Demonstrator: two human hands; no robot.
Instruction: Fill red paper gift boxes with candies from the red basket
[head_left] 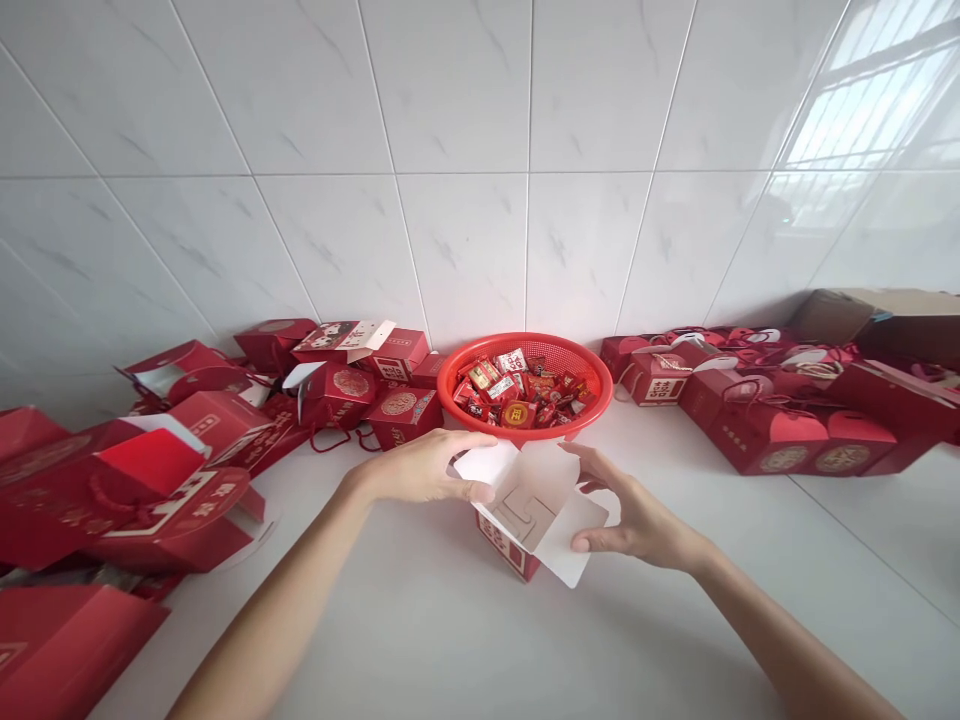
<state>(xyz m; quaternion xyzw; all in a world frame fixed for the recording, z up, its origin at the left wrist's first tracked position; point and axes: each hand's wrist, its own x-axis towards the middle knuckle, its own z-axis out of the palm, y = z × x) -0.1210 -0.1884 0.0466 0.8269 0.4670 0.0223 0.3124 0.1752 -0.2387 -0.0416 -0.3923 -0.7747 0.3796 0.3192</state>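
Observation:
A small red gift box (529, 505) stands on the table in front of me with its white-lined flaps spread outward. No candy shows inside it; its bottom shows folded seams. My left hand (431, 468) grips the left flap between thumb and fingers. On the other side my right hand (630, 515) has its thumb on the right flap, its fingers curled behind the box's far right edge. Just beyond the box sits a red plastic basket (596, 408) holding many wrapped candies (517, 388).
Red gift boxes (225, 425) of several shapes, some with lids up, are heaped on the left. More red boxes with cord handles (780, 425) stand in rows on the right. A brown cardboard box (877, 315) is at the far right, against the tiled wall (465, 240).

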